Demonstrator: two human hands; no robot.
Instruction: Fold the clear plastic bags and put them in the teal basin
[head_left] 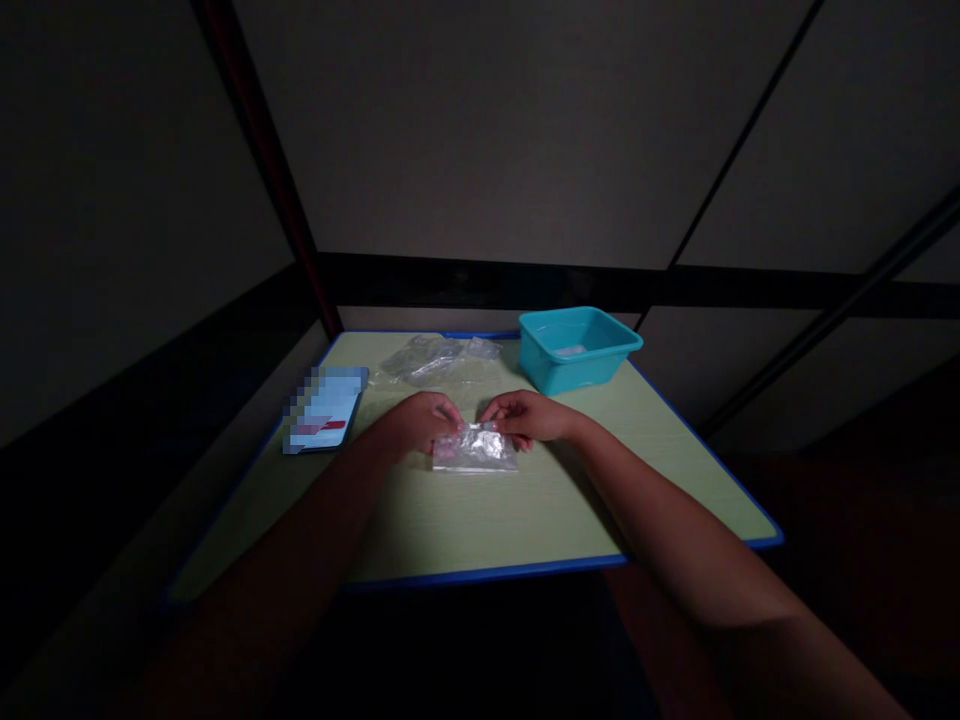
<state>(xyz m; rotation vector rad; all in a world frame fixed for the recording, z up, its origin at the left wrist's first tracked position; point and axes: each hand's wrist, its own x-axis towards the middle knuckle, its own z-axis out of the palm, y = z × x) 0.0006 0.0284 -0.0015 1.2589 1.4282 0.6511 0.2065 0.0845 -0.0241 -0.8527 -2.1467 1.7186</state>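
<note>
Through the head camera I am seeing the fingers of the left hand closing narrowly on the far edge of a clear plastic packet at about its 11 o'clock, while the fingers of the right hand are pinching that same edge at about 1 o'clock. The packet is lying on the near-middle of the counter, its near edge facing me at 6 o'clock. I am judging it light, thin and floppy, probably slick, and likely to crease or slide under a loose grip; I am favouring small pinches at both ends of the far edge, pulling gently since the film may tear. I am not making out what it is holding, as glare is covering it. Outward from there, crumpled clear plastic is spreading towards 11 o'clock, a flat-screened device is resting near 10 o'clock with its display partly blurred out, and a turquoise basin is standing upright near 1 to 2 o'clock, a pale item showing inside. The counter is showing a smooth, pale yellow-green top with blue edging. Beyond it, dim wall panels are rising at 12 o'clock, a dark red post is slanting at 11, and shadow is swallowing both sides of the room.
</note>
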